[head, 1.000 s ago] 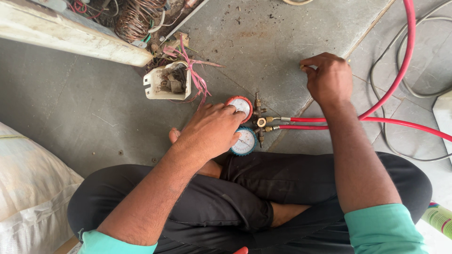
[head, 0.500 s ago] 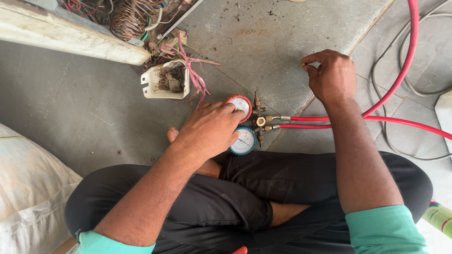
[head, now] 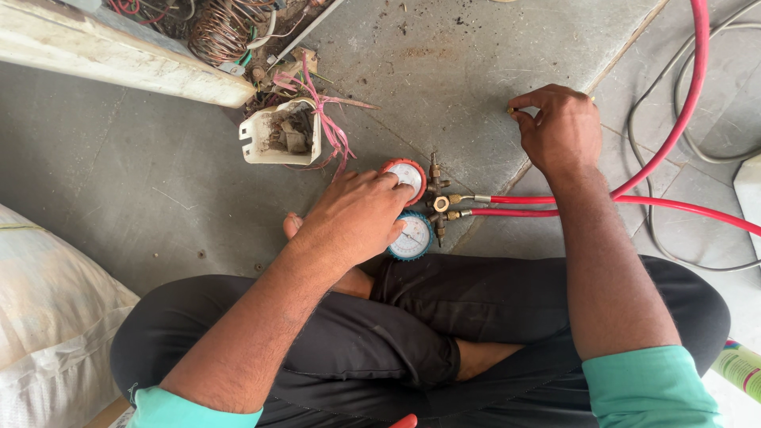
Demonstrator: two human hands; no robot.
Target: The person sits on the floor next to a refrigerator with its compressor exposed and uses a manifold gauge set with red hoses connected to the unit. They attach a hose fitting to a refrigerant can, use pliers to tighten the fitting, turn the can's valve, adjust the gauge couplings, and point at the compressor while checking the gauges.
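**Left hand on the gauges, right hand pinching a small part**

Your left hand (head: 357, 218) lies over the gauge set (head: 414, 208) on the floor (head: 143, 198), fingers curled across the red-rimmed gauge (head: 408, 174) and the heel of the hand beside the blue-rimmed gauge (head: 412, 238). The fingers are bent and pressed against the gauge bodies; you cannot tell from here whether they truly grip them or only rest on top. The brass valve block (head: 440, 202) shows just right of your fingertips, uncovered.

Your right hand (head: 559, 131) is up and to the right, well apart from the gauges, with thumb and forefinger closed narrow on a tiny object (head: 511, 111) too small to identify. The other fingers are folded in.

Two red hoses (head: 555, 206) run from the brass block to the right, passing under your right forearm; one curves up toward the top right corner. A grey cable (head: 650, 222) loops on the floor near them.

You sit cross-legged in dark trousers (head: 444, 317), the gauges just in front of your shins. Beyond your left hand stands a small white box (head: 254, 135) with pink wires (head: 329, 127) spilling from it, and behind that a worn white panel (head: 119, 55) with copper coils (head: 226, 28). A white sack (head: 47, 317) lies at your left, and a green can (head: 741, 368) at the far right.
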